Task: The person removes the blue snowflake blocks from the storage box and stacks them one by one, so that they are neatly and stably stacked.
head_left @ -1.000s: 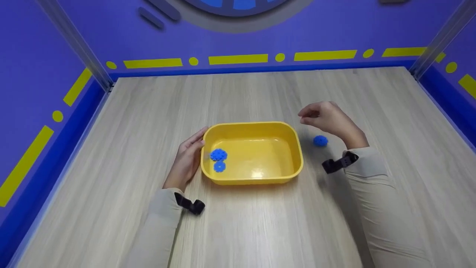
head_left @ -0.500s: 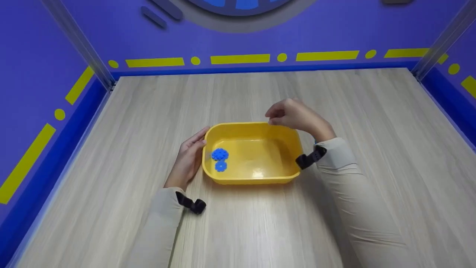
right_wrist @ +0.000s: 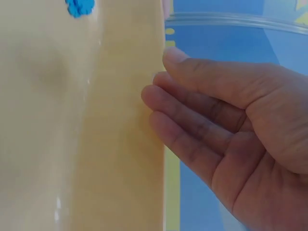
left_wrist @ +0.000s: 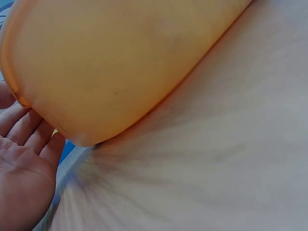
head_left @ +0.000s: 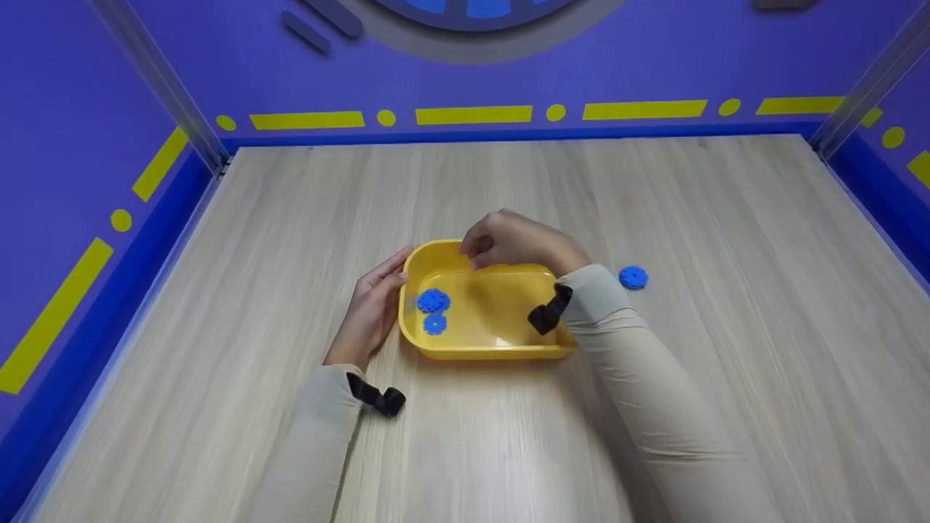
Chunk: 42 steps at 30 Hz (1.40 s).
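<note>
My left hand [head_left: 369, 312] holds the yellow plastic basin [head_left: 501, 353] at its left end, thumb at the rim and fingers along the outer wall. In the left wrist view those fingers [left_wrist: 29, 130] lie against the basin's side. Several blue notched discs, like snowflake building pieces [head_left: 434, 300], lie inside the basin near its left wall. My right hand [head_left: 512, 240] hovers over the basin's far rim, fingers loosely bent. The right wrist view shows thumb and fingertips [right_wrist: 153, 98] near each other, with no piece visible between them.
To the right of the basin, a blue notched disc or small stack [head_left: 633, 277] lies on the wooden table [head_left: 726, 218]. Blue-purple panels [head_left: 465, 80] with yellow markings border the back and sides. Dark cameras [head_left: 550, 311] are strapped over both sleeves.
My right hand has travelled left, from beside the blue disc on the table to above the basin. The left hand keeps its hold, and the basin stays in place.
</note>
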Tool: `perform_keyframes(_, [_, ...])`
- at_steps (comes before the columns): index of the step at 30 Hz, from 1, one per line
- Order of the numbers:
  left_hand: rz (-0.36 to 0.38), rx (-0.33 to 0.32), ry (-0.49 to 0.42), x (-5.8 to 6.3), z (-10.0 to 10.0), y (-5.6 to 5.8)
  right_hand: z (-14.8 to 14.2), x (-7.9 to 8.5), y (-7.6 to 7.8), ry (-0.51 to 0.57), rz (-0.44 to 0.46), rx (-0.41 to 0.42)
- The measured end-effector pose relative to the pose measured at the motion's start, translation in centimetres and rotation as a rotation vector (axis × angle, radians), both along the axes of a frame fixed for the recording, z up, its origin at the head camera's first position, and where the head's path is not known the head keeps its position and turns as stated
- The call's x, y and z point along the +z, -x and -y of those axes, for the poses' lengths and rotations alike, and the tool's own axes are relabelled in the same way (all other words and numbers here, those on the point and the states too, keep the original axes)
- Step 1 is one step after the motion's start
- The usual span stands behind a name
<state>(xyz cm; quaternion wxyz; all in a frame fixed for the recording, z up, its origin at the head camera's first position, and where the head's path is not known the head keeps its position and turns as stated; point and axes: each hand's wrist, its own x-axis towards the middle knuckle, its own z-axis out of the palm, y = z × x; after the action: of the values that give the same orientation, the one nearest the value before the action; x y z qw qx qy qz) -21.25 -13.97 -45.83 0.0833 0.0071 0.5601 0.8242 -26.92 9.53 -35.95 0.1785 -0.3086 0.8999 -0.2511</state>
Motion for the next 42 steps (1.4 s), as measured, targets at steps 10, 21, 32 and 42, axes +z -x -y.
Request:
perform_keyframes(10, [0.001,0.005,0.01,-0.1,-0.1,0.1,3.7,-1.8,0.5,-0.065,0.079,0.076])
perform_keyframes(21, [-0.015,-0.002,-0.005,-0.3,0.1,0.2,5.8,-3.1,0.1,-0.174,0.101,0.073])
perform_keyframes(32, [-0.016,-0.01,-0.014,-0.4,0.1,0.1,6.8,-3.6,-0.7,-0.208,0.04,0.101])
perform_keyframes(42, [-0.001,-0.006,0.007,-0.1,0.1,0.1,6.3,-3.6,-0.7,-0.239,0.035,0.096])
